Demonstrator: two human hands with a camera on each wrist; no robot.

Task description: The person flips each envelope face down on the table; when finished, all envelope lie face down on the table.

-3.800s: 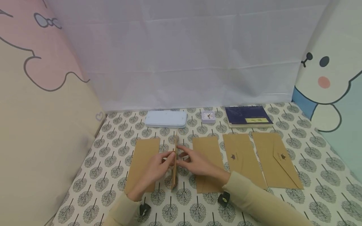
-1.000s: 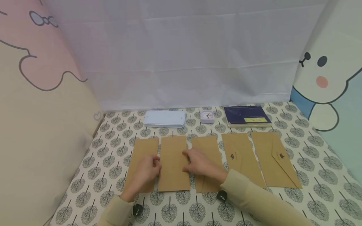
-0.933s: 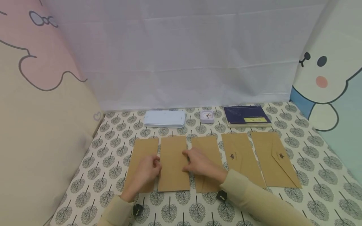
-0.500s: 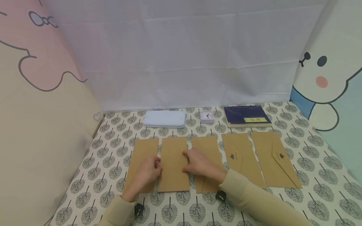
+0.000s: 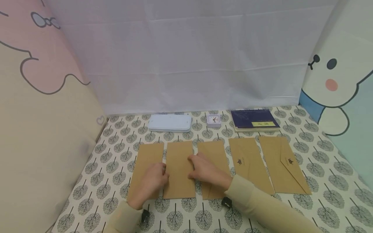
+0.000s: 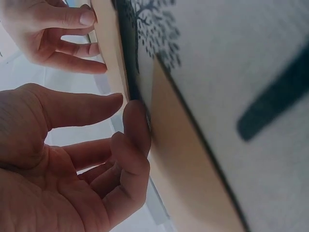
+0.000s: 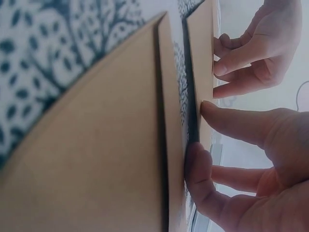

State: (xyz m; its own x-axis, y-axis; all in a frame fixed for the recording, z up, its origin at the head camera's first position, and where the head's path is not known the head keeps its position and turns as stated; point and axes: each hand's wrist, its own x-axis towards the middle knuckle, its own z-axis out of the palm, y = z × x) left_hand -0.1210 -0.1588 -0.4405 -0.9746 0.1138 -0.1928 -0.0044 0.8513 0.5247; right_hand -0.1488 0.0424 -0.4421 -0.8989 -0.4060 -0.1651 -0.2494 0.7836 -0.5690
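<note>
Five or so brown paper envelopes lie in a row; the second from left (image 5: 179, 170) is face up, plain side showing, flap hidden. My left hand (image 5: 152, 179) reaches over the leftmost envelope (image 5: 148, 153) and pinches the second one's left edge between thumb and index finger. At the opposite edge, my right hand (image 5: 207, 170) has its thumb on top and curled index finger against the side. This hand overlaps the middle envelope (image 5: 214, 150). In the right wrist view, the gripped envelope (image 7: 203, 63) lies low over the cloth between both hands.
Right of the hands lie two envelopes with crown prints, one (image 5: 247, 163) beside the other (image 5: 282, 165). Along the back stand a pale case (image 5: 170, 122), a small square clock (image 5: 214, 120) and a dark blue book (image 5: 253, 119). A tree-patterned cloth (image 5: 189, 223) covers the table.
The second envelope stood on edge between both hands earlier; it now lies flat. Since then the left hand has shifted slightly along its left edge, while the right hand has barely moved.
</note>
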